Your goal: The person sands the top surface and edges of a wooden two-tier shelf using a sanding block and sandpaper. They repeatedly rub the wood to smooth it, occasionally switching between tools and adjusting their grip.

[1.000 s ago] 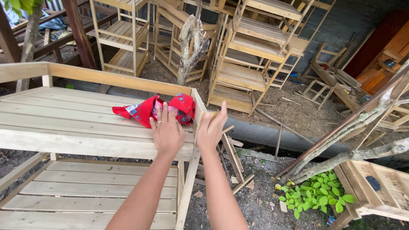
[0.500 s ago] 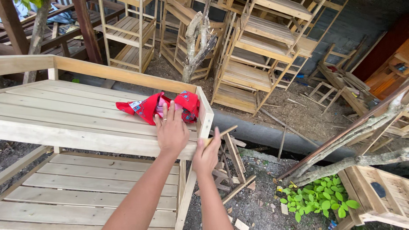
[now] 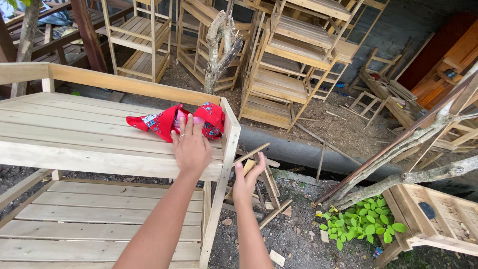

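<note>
A crumpled red patterned cloth (image 3: 159, 122) lies near the right end of a pale slatted wooden rack's top (image 3: 74, 129). My left hand (image 3: 191, 147) rests flat on that top with its fingers spread, the fingertips touching the cloth's near edge. Past the rack's right end and below its top, my right hand (image 3: 246, 184) hangs with fingers apart beside a short wood offcut (image 3: 248, 166). Whether it touches the offcut I cannot tell. Thin wooden sticks (image 3: 271, 187) lean and lie right behind that hand.
The rack has a lower slatted shelf (image 3: 99, 219) and a back rail (image 3: 124, 84). Stacked unfinished wooden shelving (image 3: 289, 74) and a cut tree trunk (image 3: 221, 45) stand behind. At right are leaning branches (image 3: 398, 174), a green plant (image 3: 366, 226) and a wooden crate (image 3: 443, 219).
My right hand has left the rack's edge and dropped down to the right, toward the sticks. My left hand has stayed by the red cloth.
</note>
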`<action>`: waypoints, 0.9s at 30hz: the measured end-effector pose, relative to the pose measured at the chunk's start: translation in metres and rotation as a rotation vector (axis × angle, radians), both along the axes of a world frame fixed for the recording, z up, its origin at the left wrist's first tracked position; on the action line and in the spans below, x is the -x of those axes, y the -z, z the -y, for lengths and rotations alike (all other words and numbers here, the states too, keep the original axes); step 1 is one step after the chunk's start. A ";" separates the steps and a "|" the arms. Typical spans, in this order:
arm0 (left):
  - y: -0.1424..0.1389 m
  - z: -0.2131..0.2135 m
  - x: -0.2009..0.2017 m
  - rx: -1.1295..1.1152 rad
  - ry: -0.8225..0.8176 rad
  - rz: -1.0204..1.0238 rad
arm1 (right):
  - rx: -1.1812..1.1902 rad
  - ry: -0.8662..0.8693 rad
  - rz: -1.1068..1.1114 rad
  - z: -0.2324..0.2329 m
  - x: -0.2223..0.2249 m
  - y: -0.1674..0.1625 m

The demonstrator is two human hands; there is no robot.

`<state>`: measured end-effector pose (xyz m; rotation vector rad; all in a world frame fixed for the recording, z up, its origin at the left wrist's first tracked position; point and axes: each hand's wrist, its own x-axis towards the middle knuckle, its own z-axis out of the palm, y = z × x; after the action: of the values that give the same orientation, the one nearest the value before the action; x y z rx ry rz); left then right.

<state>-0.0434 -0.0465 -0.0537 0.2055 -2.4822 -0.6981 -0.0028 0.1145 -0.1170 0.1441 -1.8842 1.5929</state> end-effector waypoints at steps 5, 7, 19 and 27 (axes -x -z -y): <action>0.002 0.001 0.004 -0.003 -0.006 -0.012 | -0.099 -0.010 0.054 0.009 0.010 -0.042; 0.000 0.001 0.005 -0.013 -0.005 -0.008 | -0.196 0.025 0.088 0.013 0.009 -0.055; -0.020 0.001 0.003 -0.021 -0.012 0.033 | -0.339 0.207 0.223 0.017 0.021 -0.099; -0.028 0.000 0.001 -0.016 -0.009 0.010 | -0.445 0.209 0.025 0.017 0.017 -0.109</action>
<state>-0.0442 -0.0461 -0.0253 0.2267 -2.4845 -0.7143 -0.0201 0.0971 -0.0077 0.1124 -2.1704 1.0263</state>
